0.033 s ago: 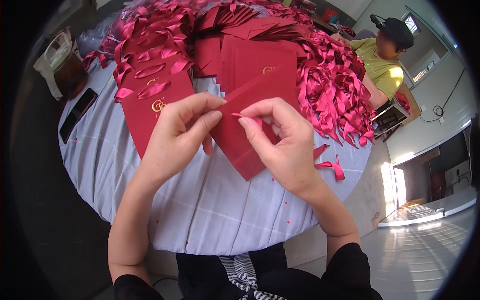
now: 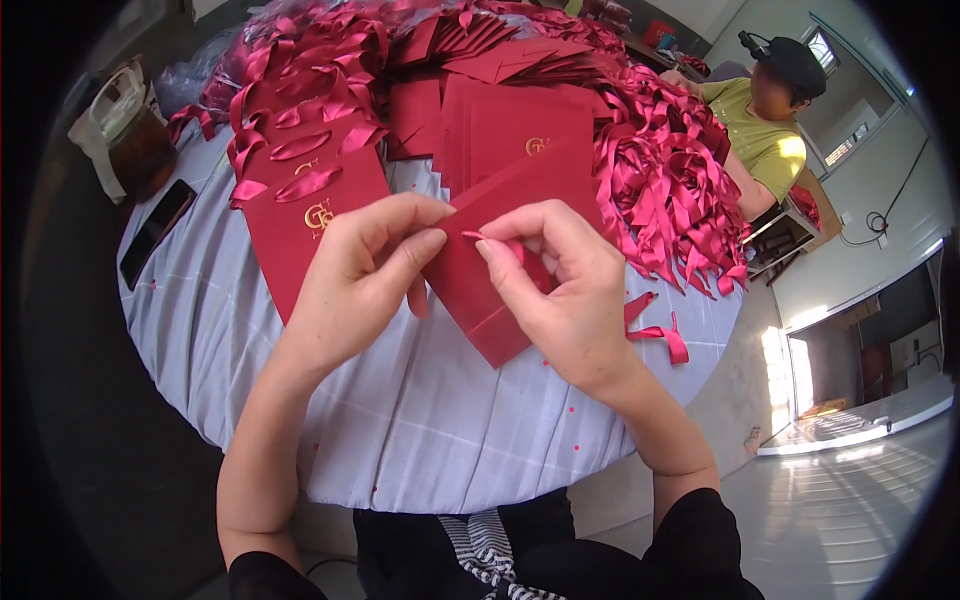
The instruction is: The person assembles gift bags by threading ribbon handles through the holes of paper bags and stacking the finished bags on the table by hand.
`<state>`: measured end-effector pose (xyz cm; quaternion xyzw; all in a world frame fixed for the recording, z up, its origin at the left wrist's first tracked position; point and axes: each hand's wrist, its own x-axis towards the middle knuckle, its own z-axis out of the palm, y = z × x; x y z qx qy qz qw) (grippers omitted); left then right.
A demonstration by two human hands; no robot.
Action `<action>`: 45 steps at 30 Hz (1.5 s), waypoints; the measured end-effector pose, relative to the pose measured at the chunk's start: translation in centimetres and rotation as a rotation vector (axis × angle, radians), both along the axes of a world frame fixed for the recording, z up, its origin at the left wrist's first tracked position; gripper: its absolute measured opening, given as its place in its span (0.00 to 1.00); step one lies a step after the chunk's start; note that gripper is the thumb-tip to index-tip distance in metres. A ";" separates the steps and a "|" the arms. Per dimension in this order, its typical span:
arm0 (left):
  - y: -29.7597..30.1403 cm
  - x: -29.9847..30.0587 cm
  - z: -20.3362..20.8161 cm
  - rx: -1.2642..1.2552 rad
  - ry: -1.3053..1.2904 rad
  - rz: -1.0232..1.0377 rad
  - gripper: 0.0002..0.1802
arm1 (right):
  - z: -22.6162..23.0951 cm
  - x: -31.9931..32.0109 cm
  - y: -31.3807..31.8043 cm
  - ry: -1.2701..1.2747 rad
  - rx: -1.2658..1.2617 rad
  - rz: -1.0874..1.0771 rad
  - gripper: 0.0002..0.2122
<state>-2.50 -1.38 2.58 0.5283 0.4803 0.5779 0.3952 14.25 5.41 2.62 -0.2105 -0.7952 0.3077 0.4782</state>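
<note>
Red bag (image 2: 467, 285) has dipped slightly, its inside hidden.

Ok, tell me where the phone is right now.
In the head view, the dark phone lies at the left edge of the cloth-covered table, just below the brown container and left of the left hand.

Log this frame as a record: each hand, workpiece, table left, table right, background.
left hand: pinching the edge of the red paper piece
right hand: pinching a pink ribbon
workpiece: red paper piece, tilted, above the pale tablecloth
table left: dark phone; ribboned red pieces, overlapping
table right: ribbon pile; loose ribbon
background: person in yellow-green shirt, black cap
</note>
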 end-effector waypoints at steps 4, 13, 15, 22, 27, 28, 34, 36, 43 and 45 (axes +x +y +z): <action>-0.5 0.4 0.2 0.010 -0.007 0.014 0.09 | 0.4 0.0 -0.8 -0.068 0.155 -0.105 0.05; -0.5 1.0 -0.1 0.152 0.205 0.118 0.12 | 0.6 0.0 -1.2 -0.149 0.438 -0.156 0.07; -0.5 1.2 -0.1 0.219 0.272 0.136 0.13 | 0.9 -0.1 -1.3 -0.158 0.515 -0.174 0.08; -0.7 1.2 -0.1 0.281 0.393 0.149 0.15 | 1.2 -0.4 -1.4 -0.185 0.447 -0.148 0.07; -1.2 0.7 0.6 0.350 0.507 0.140 0.16 | 3.7 0.9 -1.4 -0.276 -0.051 -0.022 0.12; -1.2 0.6 0.6 0.406 0.598 0.157 0.17 | 4.1 1.0 -1.3 -0.374 0.157 -0.089 0.14; -1.2 1.2 1.1 0.570 0.668 0.220 0.21 | 7.6 1.2 -1.3 -0.629 0.640 -0.166 0.09; -1.3 1.1 1.0 0.588 0.695 0.191 0.22 | 7.9 1.2 0.1 -0.756 0.457 0.131 0.08; -1.8 1.7 1.1 0.542 0.705 0.096 0.20 | 10.5 1.2 2.5 -0.892 -0.107 0.442 0.12; -2.0 1.6 0.8 0.538 0.697 0.082 0.20 | 10.4 0.8 2.5 -0.871 -0.098 0.451 0.11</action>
